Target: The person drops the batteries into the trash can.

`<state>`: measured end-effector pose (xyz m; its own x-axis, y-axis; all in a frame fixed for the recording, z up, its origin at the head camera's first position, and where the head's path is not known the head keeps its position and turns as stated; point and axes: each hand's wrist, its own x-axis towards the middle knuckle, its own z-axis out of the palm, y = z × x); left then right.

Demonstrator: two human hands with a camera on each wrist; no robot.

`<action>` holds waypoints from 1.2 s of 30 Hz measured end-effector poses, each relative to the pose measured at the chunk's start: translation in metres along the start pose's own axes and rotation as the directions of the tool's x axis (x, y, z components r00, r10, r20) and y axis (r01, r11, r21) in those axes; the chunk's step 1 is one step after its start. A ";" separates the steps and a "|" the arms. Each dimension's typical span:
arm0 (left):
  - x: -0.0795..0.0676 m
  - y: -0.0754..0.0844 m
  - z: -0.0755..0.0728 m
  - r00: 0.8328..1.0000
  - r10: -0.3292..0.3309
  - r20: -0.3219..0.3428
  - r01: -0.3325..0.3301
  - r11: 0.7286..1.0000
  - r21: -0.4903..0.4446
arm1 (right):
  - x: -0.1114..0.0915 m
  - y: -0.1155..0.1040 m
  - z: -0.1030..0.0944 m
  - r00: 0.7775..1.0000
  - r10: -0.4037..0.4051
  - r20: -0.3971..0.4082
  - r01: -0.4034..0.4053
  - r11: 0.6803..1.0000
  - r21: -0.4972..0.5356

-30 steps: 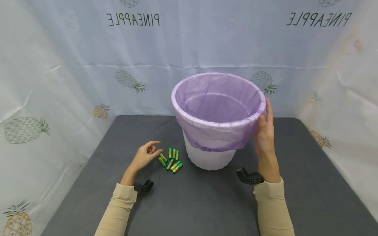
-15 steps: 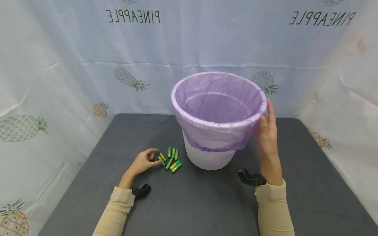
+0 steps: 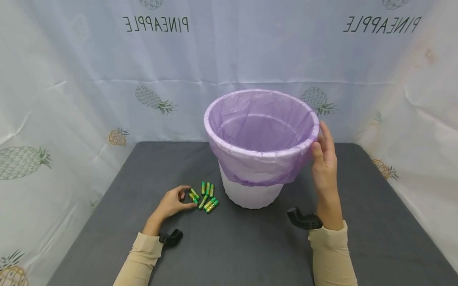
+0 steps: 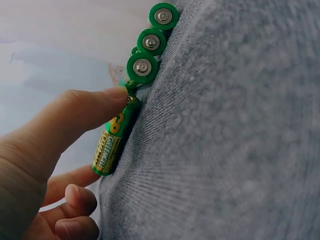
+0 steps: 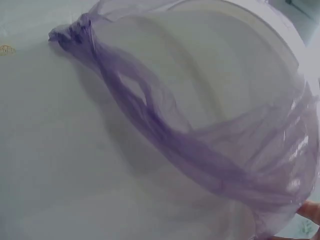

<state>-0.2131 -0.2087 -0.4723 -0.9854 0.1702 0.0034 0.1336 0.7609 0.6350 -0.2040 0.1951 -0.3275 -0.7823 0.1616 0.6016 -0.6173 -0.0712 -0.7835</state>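
In the head view my left hand [image 3: 172, 203] is at the left side of a loose group of green-and-gold batteries [image 3: 208, 190]. Its thumb and index finger bracket the nearest battery [image 4: 111, 142] by its two ends, pinching it as it lies on the table. Several more batteries [image 4: 151, 42] show their metal ends beyond the thumb. At the right, my right hand [image 3: 325, 167] rests with extended fingers against the rim of a white bin [image 3: 250, 195]. A purple bag [image 3: 257, 169] lines the bin and folds over its rim; that hand barely shows in the right wrist view.
The dark grey table [image 3: 243, 250] carries the bin and batteries. A pale curtain [image 3: 229, 51] with pineapple prints surrounds it at the back and sides. Black wrist cameras [image 3: 171, 237] sit on both wrists.
The left hand has lowered toward the near-left battery, and its thumb and index finger have come to that battery's ends. The right hand stays at the bin's rim, shifted only slightly.
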 end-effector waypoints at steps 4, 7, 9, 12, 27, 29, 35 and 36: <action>-0.002 0.000 0.001 1.000 -0.020 -0.009 0.021 0.999 0.030 | -0.002 -0.003 0.006 1.000 -0.004 -0.015 0.003 1.000 -0.028; -0.002 0.000 0.002 0.999 -0.040 -0.012 0.041 0.998 0.047 | -0.003 -0.006 0.010 0.998 0.007 -0.060 -0.009 0.999 -0.043; -0.002 0.001 0.002 0.999 -0.050 -0.016 0.051 0.997 0.053 | -0.005 -0.007 0.013 0.995 0.017 -0.095 -0.022 0.998 -0.061; -0.002 0.001 0.003 0.998 -0.056 -0.023 0.057 0.997 0.053 | -0.006 -0.009 0.017 0.990 0.026 -0.141 -0.037 0.996 -0.077; 0.003 -0.004 -0.002 0.998 -0.022 -0.051 0.022 1.000 0.003 | -0.004 -0.006 0.018 0.986 0.026 -0.168 -0.041 0.995 -0.087; 0.004 -0.004 -0.001 0.998 -0.014 -0.054 0.014 1.000 0.001 | -0.004 -0.006 0.017 0.985 0.030 -0.172 -0.045 0.995 -0.084; 0.004 -0.004 0.003 0.998 -0.016 -0.060 0.016 1.000 0.003 | -0.005 -0.005 0.017 0.985 0.032 -0.170 -0.044 0.997 -0.065; 0.004 -0.004 0.004 0.998 -0.021 -0.060 0.022 1.000 0.005 | -0.005 -0.005 0.017 0.986 0.028 -0.162 -0.039 0.997 -0.064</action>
<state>-0.2178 -0.2089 -0.4780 -0.9926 0.1159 0.0362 0.1127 0.7678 0.6307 -0.1984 0.1779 -0.3242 -0.7755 0.3166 0.5463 -0.5797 -0.0140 -0.8147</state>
